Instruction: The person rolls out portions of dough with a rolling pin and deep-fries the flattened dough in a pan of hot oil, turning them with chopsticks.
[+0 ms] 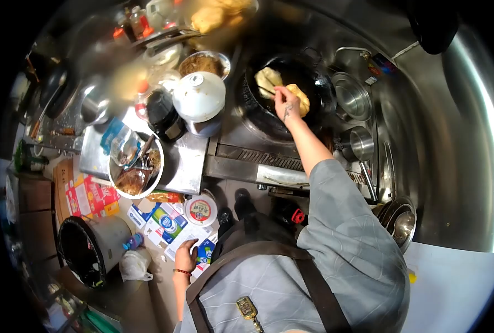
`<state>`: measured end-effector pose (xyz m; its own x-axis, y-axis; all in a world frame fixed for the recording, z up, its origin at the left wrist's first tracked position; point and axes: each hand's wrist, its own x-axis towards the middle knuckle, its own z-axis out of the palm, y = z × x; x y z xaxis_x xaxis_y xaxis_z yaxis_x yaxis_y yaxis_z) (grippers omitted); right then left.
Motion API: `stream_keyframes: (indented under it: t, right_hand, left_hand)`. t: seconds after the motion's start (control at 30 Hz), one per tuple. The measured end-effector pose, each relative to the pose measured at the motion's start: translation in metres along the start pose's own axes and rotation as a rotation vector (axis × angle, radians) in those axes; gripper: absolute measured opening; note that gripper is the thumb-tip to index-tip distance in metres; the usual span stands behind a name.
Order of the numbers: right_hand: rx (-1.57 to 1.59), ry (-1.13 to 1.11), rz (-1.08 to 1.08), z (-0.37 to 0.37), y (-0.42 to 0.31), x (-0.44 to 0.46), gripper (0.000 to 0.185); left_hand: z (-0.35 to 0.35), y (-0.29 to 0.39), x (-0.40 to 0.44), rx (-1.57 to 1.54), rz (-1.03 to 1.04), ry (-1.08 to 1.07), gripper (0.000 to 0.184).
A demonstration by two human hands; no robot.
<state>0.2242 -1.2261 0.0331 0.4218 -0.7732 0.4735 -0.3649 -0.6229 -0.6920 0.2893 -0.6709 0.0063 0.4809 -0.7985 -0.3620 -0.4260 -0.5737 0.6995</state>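
Observation:
Over a large black wok [320, 83] on the stove, my right hand [288, 104] is closed on thin dark chopsticks [266, 89]. Their tips are at a pale, puffy piece of dough [268, 82] on the left side of the wok. A more golden piece [299, 100] lies just right of and partly behind my right hand. My left hand [186, 256] hangs low at my side, near flattened printed cartons [166, 223] on the floor. Its fingers are loosely curled and apart, with nothing seen in them.
Left of the wok stand a white lidded container [199, 97], a bowl of brown filling [204, 64] and a white bucket [137, 166]. To the right are a metal pot [353, 97] and a saucepan [361, 143]. A bin [94, 244] stands at lower left.

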Motion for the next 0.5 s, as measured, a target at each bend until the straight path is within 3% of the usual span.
stream_keyframes:
  t: [0.07, 0.2, 0.27, 0.3, 0.33, 0.37, 0.43, 0.5]
  right_hand:
    - [0.194, 0.089, 0.057, -0.011, 0.005, 0.005, 0.014]
    - [0.132, 0.117, 0.065, -0.094, -0.045, -0.017, 0.016]
    - [-0.011, 0.118, -0.081, -0.126, -0.066, -0.046, 0.015]
    - [-0.134, 0.065, -0.157, -0.135, -0.072, -0.061, 0.014]
    - [-0.134, -0.14, -0.059, -0.144, -0.079, -0.077, 0.013]
    - [-0.13, -0.147, -0.068, -0.149, -0.077, -0.083, 0.013]
    - [-0.261, -0.413, -0.376, -0.147, -0.064, -0.083, 0.012]
    - [-0.197, -0.209, -0.473, -0.141, -0.092, -0.05, 0.013]
  left_hand:
    - [-0.004, -0.002, -0.008, -0.019, -0.02, 0.033, 0.027]
    - [0.003, -0.045, -0.031, 0.013, -0.036, 0.035, 0.028]
    - [0.006, -0.057, -0.036, 0.057, -0.071, 0.028, 0.028]
    - [0.008, -0.061, -0.037, 0.026, -0.095, 0.066, 0.027]
    - [0.01, -0.064, -0.038, 0.016, -0.097, 0.086, 0.027]
    - [0.009, -0.062, -0.038, 0.008, -0.102, 0.108, 0.027]
    - [0.01, -0.057, -0.035, -0.003, -0.115, 0.131, 0.028]
    - [0.011, -0.045, -0.031, 0.027, -0.079, 0.117, 0.028]
